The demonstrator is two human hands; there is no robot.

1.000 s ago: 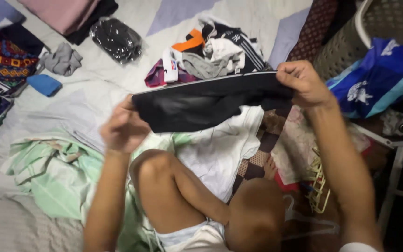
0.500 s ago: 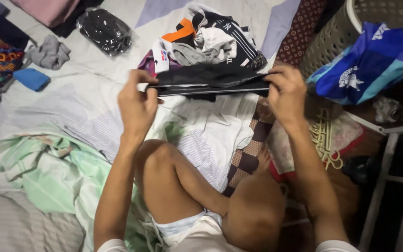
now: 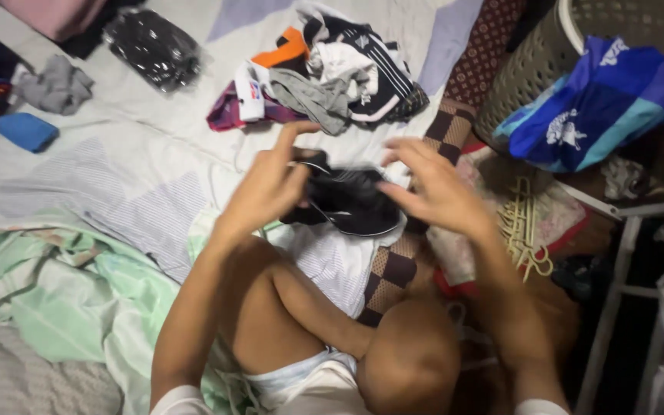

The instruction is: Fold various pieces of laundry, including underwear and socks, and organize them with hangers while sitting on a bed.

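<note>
A black garment (image 3: pixel 351 200) with thin white trim is bunched into a small bundle between my two hands, above my bent legs. My left hand (image 3: pixel 270 184) grips its left side with the fingers curled round the cloth. My right hand (image 3: pixel 432 188) presses on its right side with the fingers spread; the motion blurs it. Below the bundle lies a white cloth (image 3: pixel 332 261) spread over my lap area.
A pile of mixed clothes (image 3: pixel 324 73) lies on the sheet ahead. A woven basket (image 3: pixel 532 69) with a blue cloth (image 3: pixel 601 107) over its rim stands at right. Yellowish hangers (image 3: pixel 524 227), a green cloth (image 3: pixel 71 292), a blue pouch (image 3: pixel 24 131).
The black garment was held stretched out wide between both hands. Both hands have come together and the garment is folded into a small bundle, lower and closer to my lap.
</note>
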